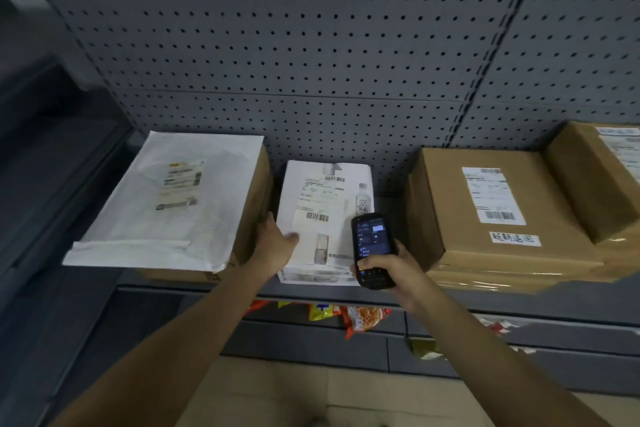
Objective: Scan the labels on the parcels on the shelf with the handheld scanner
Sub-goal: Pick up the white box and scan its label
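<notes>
The right hand [391, 269] grips the handheld scanner [372, 250] near the white box [322, 218] mid-shelf — stiff, probably light. The left hand [275, 241], open, steadies its left edge — a sensible hold.

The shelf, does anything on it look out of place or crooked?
Yes: the white mailer bag lies skewed on a brown box, overhanging it toward the front left. A snack packet sticks out beneath the shelf edge.
</notes>
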`<state>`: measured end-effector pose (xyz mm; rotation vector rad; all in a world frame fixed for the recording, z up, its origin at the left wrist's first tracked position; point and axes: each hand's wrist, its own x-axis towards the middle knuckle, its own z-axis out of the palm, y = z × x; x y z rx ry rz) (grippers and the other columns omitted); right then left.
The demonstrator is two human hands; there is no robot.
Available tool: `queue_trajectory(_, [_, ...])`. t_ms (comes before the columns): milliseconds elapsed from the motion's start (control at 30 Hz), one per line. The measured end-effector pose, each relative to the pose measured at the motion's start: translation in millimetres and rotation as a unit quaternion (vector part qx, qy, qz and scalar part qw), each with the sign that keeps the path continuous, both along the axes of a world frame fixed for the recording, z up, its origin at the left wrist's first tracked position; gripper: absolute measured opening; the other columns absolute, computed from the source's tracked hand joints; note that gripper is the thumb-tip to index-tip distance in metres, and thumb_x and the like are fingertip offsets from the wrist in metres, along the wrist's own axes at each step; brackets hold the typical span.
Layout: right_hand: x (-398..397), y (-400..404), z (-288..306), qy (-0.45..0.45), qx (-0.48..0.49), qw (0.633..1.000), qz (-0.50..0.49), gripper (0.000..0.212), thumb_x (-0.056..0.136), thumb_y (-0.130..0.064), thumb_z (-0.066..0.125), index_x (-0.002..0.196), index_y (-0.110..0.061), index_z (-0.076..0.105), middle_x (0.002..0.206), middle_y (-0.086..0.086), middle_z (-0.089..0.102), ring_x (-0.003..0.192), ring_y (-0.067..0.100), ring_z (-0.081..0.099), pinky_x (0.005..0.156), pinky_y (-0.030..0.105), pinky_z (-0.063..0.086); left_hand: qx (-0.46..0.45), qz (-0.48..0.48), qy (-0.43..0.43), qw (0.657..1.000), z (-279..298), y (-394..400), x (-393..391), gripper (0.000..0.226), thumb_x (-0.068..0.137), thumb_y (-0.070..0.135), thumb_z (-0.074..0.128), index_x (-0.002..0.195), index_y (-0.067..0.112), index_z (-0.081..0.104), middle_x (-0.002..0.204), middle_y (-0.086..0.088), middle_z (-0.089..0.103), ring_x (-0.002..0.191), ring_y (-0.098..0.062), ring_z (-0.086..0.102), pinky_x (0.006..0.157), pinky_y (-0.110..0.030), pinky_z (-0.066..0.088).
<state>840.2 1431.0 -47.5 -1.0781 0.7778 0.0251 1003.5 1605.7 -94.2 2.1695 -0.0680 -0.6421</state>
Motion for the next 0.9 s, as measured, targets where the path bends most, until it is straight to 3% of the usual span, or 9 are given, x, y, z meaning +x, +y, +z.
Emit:
queue_trajectory(100, [4,6,-7,-0.002,0.01,1.0,-0.021,0.049,0.071,0.017,0.066,0.11,-0.012,0.059,0.108,0.024,0.068,0.1,0.042,0.065,0.088,0.049,0.053,-0.075,0.018,0.084,0.994,-15,4,4,0.076,0.081,0.048,0.066,0.144,0.013,0.042,0.138,-0.004,0.058,0.12,-0.025,0.058,0.104,-0.044,0.048])
queue_trajectory(233, [-3,9,-11,-0.016,0.027,0.999,-0.033,0.054,0.072,0.021,0.063,0.12,-0.003,0.057,0.097,0.023,0.068,0.086,0.039,0.066,0.09,0.053,0.052,-0.197,0.08,0.191,0.958,-10,0,1,0.042,0.096,0.025,0.06,0.135,0.012,0.053,0.128,-0.006,0.063,0.113,-0.025,0.061,0.098,-0.038,0.049])
queue_trajectory(367, [-19,11,-9,-0.013,0.023,1.0,-0.01,0.057,0.071,0.019,0.064,0.122,-0.004,0.055,0.104,0.025,0.067,0.087,0.038,0.068,0.076,0.043,0.059,-0.222,0.073,0.233,0.944,-12,7,-11,0.042,0.096,0.02,0.06,0.136,0.016,0.048,0.121,-0.006,0.064,0.106,-0.024,0.062,0.084,-0.036,0.053])
queue_trajectory(500, [-46,15,-7,0.002,-0.01,1.0,0.028,0.055,0.073,0.017,0.063,0.121,-0.009,0.056,0.099,0.022,0.071,0.084,0.034,0.07,0.067,0.037,0.058,-0.207,0.051,0.249,0.945,-17,19,-34,0.052,0.094,0.023,0.062,0.142,0.021,0.041,0.128,-0.007,0.062,0.117,-0.027,0.059,0.101,-0.049,0.049])
queue_trajectory(600, [-62,16,-6,-0.003,0.004,0.999,0.049,0.054,0.072,0.017,0.063,0.119,-0.009,0.057,0.098,0.02,0.071,0.085,0.033,0.071,0.068,0.038,0.058,-0.216,0.071,0.28,0.933,-21,29,-47,0.054,0.092,0.027,0.065,0.14,0.023,0.04,0.126,-0.008,0.064,0.113,-0.03,0.062,0.098,-0.052,0.051])
queue_trajectory(733, [-76,15,-2,-0.006,0.025,0.997,0.071,0.06,0.059,0.009,0.067,0.116,-0.01,0.06,0.103,0.02,0.072,0.088,0.035,0.07,0.074,0.041,0.059,-0.22,0.098,0.316,0.918,-19,37,-59,0.057,0.088,0.033,0.068,0.137,0.015,0.044,0.121,-0.013,0.067,0.103,-0.03,0.066,0.077,-0.042,0.058])
queue_trajectory(833, [-80,13,-3,0.002,0.029,0.997,0.073,0.065,0.061,0.01,0.067,0.122,-0.011,0.058,0.108,0.021,0.071,0.092,0.037,0.07,0.077,0.045,0.059,-0.197,0.087,0.338,0.916,-10,37,-65,0.033,0.093,0.031,0.062,0.12,0.013,0.056,0.103,-0.011,0.07,0.088,-0.026,0.066,0.05,-0.029,0.057])
queue_trajectory(900, [-79,13,-3,0.004,0.029,0.997,0.071,0.061,0.069,0.016,0.064,0.123,-0.013,0.057,0.11,0.021,0.071,0.092,0.036,0.07,0.071,0.042,0.058,-0.19,0.07,0.358,0.911,-6,39,-67,0.02,0.094,0.031,0.059,0.107,0.015,0.059,0.092,-0.01,0.069,0.082,-0.026,0.064,0.04,-0.026,0.054])
